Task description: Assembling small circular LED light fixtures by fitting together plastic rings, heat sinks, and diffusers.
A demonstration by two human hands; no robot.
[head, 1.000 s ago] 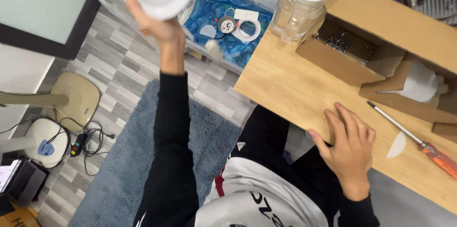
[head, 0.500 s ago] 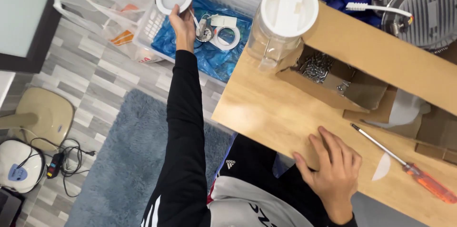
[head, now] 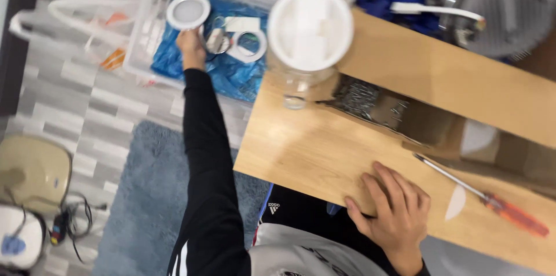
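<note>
Nearest, right hand (head: 391, 212) flat on wooden table (head: 301, 148), fingers spread, holding nothing. Just beyond, orange-handled screwdriver (head: 486, 198) lies on table, shaft pointing toward jar. Clear jar (head: 307, 38) with white lid stands upright near table edge. Farther, left hand (head: 190, 41) at arm's length pinches rim of round white light fitting (head: 187, 11), flat face up toward camera, above plastic bin (head: 139, 50) lined with blue bag (head: 231, 76) on floor.

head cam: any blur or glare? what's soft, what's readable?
Head view: motion blur throughout; box of screws and jar's white lid smeared. Left hand with round white light fitting soft but readable. Right hand on wooden table sharpest. Light even, no harsh glare.
</note>
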